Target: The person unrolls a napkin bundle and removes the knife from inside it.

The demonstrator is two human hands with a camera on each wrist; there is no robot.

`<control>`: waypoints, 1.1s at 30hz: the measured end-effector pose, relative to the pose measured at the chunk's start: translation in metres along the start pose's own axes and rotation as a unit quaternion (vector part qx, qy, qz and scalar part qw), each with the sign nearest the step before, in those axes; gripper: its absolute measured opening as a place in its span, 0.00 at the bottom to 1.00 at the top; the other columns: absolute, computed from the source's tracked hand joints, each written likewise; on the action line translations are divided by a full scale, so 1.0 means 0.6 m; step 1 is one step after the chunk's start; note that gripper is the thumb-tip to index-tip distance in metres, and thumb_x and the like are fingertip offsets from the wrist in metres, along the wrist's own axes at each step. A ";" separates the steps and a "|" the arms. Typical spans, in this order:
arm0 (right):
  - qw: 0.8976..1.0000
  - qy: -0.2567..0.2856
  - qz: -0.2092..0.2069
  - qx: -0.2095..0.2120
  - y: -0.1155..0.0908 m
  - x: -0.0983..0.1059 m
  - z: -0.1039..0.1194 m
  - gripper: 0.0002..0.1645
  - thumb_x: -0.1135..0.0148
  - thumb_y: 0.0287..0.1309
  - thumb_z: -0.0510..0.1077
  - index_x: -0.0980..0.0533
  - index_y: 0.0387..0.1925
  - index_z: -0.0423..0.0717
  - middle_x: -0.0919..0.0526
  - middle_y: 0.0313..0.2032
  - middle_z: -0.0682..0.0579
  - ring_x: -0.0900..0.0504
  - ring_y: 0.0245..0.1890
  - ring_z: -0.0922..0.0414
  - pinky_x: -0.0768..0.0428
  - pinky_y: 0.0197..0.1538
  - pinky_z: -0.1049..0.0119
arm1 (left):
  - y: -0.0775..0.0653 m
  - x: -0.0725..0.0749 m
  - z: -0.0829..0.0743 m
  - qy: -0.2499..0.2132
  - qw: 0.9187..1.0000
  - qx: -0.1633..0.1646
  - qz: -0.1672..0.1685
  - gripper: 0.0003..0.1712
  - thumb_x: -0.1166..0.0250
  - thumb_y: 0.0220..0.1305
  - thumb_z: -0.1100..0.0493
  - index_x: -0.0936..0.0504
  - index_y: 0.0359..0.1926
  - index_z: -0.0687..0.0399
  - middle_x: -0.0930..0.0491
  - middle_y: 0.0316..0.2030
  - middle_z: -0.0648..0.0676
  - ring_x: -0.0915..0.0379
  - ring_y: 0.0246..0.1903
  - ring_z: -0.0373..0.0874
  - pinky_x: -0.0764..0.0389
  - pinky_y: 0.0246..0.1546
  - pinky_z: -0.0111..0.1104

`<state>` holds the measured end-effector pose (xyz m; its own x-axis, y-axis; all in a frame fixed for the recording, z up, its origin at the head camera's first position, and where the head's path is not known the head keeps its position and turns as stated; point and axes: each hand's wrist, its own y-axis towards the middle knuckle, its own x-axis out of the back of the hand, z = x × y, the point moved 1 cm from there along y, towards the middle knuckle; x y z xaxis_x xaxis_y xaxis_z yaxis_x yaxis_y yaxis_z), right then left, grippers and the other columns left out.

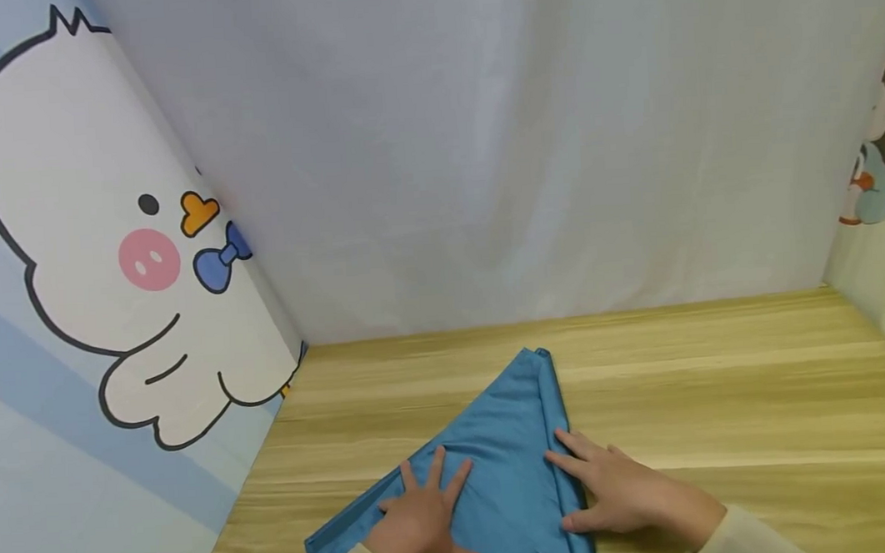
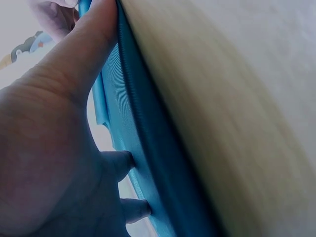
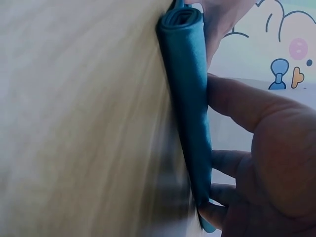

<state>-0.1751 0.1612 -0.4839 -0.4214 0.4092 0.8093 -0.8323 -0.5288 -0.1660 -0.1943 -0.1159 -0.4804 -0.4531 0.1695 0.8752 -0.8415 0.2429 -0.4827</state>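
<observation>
A blue satiny cloth (image 1: 509, 473) lies on the table, folded into a triangle with its peak pointing away. Along its right side the fabric is wound into a narrow roll (image 3: 185, 84), whose spiral end shows in the right wrist view. My left hand (image 1: 425, 511) presses on the flat part, fingers spread, thumb along the near edge. With extended fingertips and thumb, my right hand (image 1: 619, 488) touches the roll from above. In the left wrist view, the fingers (image 2: 133, 210) rest on the cloth near its folded edge.
The wood-grain table (image 1: 719, 396) runs back to a pale hanging curtain (image 1: 519, 155). A printed cartoon bird (image 1: 86, 220) covers the left side wall, and another printed panel (image 1: 876, 178) stands at the right.
</observation>
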 end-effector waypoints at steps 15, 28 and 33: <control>1.000 -0.010 -0.001 0.011 0.015 -0.006 0.016 0.54 0.36 0.52 0.70 0.39 0.72 0.47 0.52 0.74 0.41 0.49 0.71 0.40 0.45 0.61 0.30 | 0.003 -0.002 0.021 -0.007 1.000 0.016 0.010 0.73 0.39 0.23 0.12 0.55 0.75 0.24 0.60 0.75 0.52 0.62 0.68 0.75 0.34 0.35 0.74; 1.000 -0.013 0.005 0.013 0.025 -0.011 0.026 0.53 0.37 0.52 0.70 0.40 0.72 0.47 0.52 0.74 0.42 0.49 0.72 0.41 0.45 0.62 0.30 | 0.002 -0.004 0.042 0.010 1.000 0.006 0.010 0.70 0.41 0.28 0.13 0.56 0.75 0.23 0.59 0.75 0.52 0.59 0.67 0.76 0.32 0.31 0.72; 1.000 -0.023 0.001 0.014 0.028 -0.013 0.032 0.53 0.37 0.52 0.70 0.39 0.71 0.47 0.51 0.74 0.41 0.50 0.72 0.41 0.45 0.62 0.30 | 0.002 -0.007 0.046 0.007 1.000 0.003 0.007 0.69 0.39 0.29 0.14 0.55 0.75 0.25 0.59 0.75 0.52 0.59 0.67 0.76 0.32 0.32 0.72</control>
<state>-0.1786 0.1349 -0.4824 -0.4060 0.3729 0.8343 -0.8207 -0.5503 -0.1534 -0.2017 -0.1428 -0.4836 -0.4606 0.1869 0.8677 -0.8367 0.2348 -0.4947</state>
